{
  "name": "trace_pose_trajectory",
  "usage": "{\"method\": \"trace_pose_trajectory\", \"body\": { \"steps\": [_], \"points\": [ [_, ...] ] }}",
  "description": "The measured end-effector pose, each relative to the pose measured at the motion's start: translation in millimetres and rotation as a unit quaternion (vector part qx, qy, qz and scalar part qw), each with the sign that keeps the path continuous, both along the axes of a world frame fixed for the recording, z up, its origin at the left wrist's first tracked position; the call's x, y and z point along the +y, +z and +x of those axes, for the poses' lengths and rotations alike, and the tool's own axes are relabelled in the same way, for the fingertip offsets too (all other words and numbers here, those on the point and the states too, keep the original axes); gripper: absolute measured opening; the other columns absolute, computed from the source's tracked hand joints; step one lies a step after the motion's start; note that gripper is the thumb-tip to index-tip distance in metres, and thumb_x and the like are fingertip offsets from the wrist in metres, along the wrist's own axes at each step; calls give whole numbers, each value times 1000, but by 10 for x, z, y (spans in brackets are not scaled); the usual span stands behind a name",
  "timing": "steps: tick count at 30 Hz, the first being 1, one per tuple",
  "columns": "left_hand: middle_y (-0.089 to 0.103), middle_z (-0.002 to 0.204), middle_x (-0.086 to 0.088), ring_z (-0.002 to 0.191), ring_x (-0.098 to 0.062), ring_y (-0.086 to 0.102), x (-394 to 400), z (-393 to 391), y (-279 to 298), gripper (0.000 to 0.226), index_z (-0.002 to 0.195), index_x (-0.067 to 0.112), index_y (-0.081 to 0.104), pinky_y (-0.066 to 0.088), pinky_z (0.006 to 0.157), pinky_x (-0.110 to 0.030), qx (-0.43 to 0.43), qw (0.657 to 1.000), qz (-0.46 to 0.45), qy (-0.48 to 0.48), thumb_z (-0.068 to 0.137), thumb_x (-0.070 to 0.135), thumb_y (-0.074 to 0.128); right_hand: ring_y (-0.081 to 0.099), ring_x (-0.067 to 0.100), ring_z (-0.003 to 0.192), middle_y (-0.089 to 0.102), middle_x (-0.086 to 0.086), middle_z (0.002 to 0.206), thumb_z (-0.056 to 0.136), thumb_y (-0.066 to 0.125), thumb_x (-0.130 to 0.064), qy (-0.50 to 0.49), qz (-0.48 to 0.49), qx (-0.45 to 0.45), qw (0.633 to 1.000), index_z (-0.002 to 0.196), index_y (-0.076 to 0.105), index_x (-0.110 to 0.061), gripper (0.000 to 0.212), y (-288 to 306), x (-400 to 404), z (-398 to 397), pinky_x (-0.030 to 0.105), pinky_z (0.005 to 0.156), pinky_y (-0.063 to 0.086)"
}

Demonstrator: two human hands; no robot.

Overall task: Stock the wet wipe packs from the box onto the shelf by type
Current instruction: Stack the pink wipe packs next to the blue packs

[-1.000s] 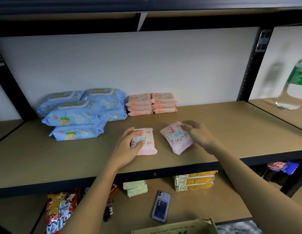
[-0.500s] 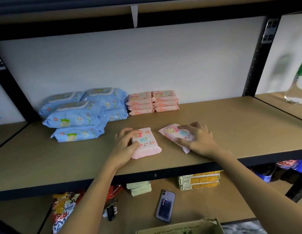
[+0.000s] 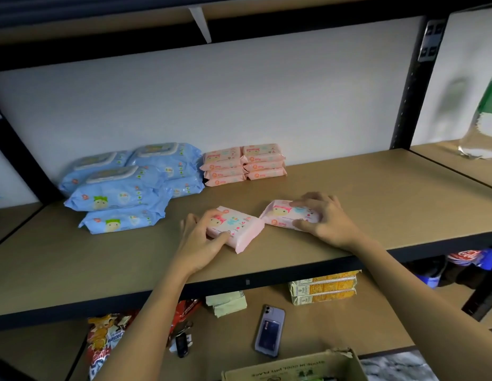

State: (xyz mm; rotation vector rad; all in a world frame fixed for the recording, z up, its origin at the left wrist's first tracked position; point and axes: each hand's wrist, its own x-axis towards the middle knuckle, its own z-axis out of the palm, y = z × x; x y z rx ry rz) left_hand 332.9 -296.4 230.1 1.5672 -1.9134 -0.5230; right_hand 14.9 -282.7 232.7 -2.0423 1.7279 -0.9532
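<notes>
Shelving: a dark metal frame carries a tan board shelf (image 3: pixel 349 193) backed by a white wall panel (image 3: pixel 239 92). A further board runs above, and a lower shelf (image 3: pixel 335 323) sits below.

On the lower shelf: a phone (image 3: pixel 269 329) in a card case, yellow cartons (image 3: pixel 324 288), a snack bag (image 3: pixel 107 339), keys (image 3: pixel 181 342). A cardboard box (image 3: pixel 294 365) shows at the bottom edge. A clear bottle (image 3: pixel 484 116) stands on the adjoining shelf at right.

Stock at the rear of the tan shelf: blue wipe packs (image 3: pixel 121 188), large, with lids and a green cartoon figure, stacked at left; just beside them, small pink packs (image 3: pixel 243 165) in two stacks.

Nearer the front edge lie two pink packs, their ends almost touching. The left hand (image 3: pixel 201 240) grips the left pink pack (image 3: pixel 235 228), fingers over its top, thumb on its near side. The right hand (image 3: pixel 324 218) grips the right pink pack (image 3: pixel 286 215), fingers curled over its far edge, thumb along the near edge. Both packs rest flat on the board, printed with a cartoon face.
</notes>
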Motion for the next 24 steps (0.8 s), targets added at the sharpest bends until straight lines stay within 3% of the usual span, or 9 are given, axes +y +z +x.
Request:
{"method": "trace_pose_trajectory", "body": {
  "steps": [3,7,10,14,18,24],
  "points": [
    [39,113,4,115,-15,26,21,-20,-14,48,128,46,47,31,99,-35,-4,1000,-13,24,85,50,67,34,23,124,44,-4,133,87,69,-47,-40,0,21,999,127,61,-46,40,-7,-6,7,44,108,32],
    [43,114,4,115,-18,31,24,-15,-29,50,123,46,47,35,102,-37,-12,998,-32,48,81,63,67,36,25,124,49,-6,134,88,70,-32,-3,12,-12,1000,127,62,-42,40,-6,-15,-28,41,107,33],
    [44,116,3,119,-20,35,9,1,-27,50,128,44,47,35,100,-37,-19,999,-27,33,84,55,67,31,27,129,46,0,141,87,68,-43,-22,13,-2,1000,131,62,-38,45,-19,-21,-24,37,106,30],
    [50,117,6,115,-19,40,-15,21,-54,49,126,45,48,37,98,-36,-18,998,-45,29,82,53,68,33,26,127,41,6,129,82,65,-66,-91,6,25,995,134,57,-41,58,-35,-18,8,41,109,35],
    [55,121,16,114,-12,43,-34,23,-85,49,120,43,51,43,99,-40,5,998,-63,11,79,60,71,50,23,119,40,-1,126,81,73,-57,-48,12,-38,998,133,60,-33,60,-20,12,-29,36,101,49],
    [61,121,20,111,-9,57,-17,27,-66,51,117,42,53,51,95,-43,36,998,-54,-4,73,66,65,51,20,116,48,0,130,81,71,-62,-35,12,-13,999,132,60,-35,60,-29,8,-3,32,98,47]
  ]
}}
